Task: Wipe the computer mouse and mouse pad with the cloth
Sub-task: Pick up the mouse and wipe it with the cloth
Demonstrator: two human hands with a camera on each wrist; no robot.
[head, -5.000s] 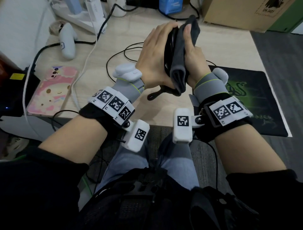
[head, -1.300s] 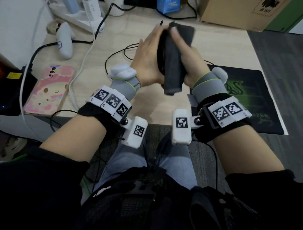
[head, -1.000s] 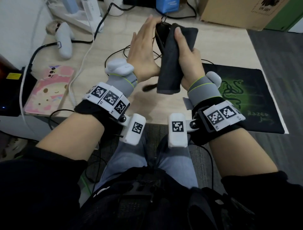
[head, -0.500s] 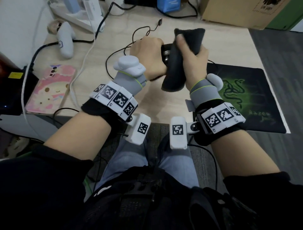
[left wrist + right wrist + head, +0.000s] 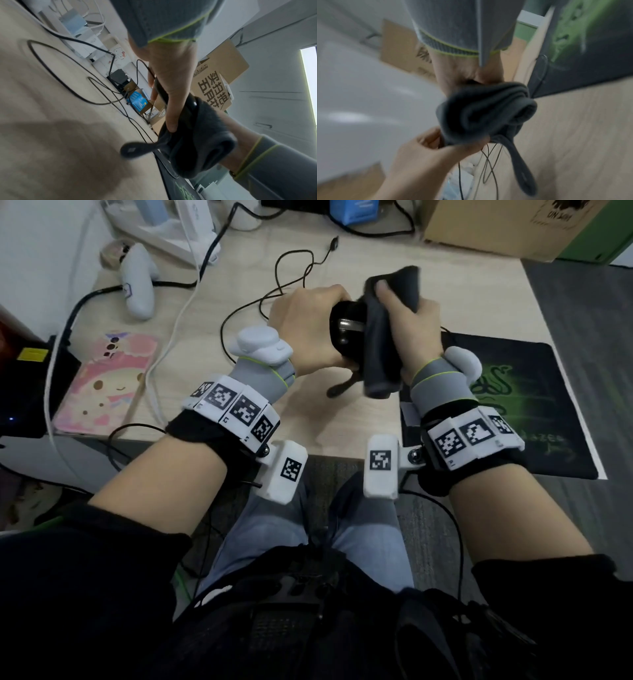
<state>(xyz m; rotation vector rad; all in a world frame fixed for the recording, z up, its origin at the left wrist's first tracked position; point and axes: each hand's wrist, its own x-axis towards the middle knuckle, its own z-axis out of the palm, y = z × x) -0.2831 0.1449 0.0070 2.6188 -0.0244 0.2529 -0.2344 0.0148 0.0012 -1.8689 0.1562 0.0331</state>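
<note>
Mid-wipe here, both hands up off the desk (image 5: 191,361) around the centre of the head view. Left hand (image 5: 305,330) curled round the black computer mouse (image 5: 346,332), thumb along its near edge and fingers tucked behind it, so a proper grip, mouse held clear of the wood. Right hand (image 5: 416,332) wrapped round the folded grey cloth (image 5: 380,347), thumb clamped across the top, cloth squeezed flat against the right side of the mouse, touching it. Bottom end of the cloth hanging loose below the fist, with a dark hanging loop (image 5: 137,148) dangling off it in the left wrist view. Right wrist view pretty blurry, just bunched-up cloth (image 5: 484,112) filling the middle. Black mouse pad (image 5: 534,402) with the green snake logo lying flat at the right of the frame, under and beyond the right wrist, nothing sitting on it. Thin black cable (image 5: 291,278) looping across the desk above the hands. Pink phone case (image 5: 106,381) at the left, white controller (image 5: 137,285) upper left, cardboard box (image 5: 496,224) upper right.
</note>
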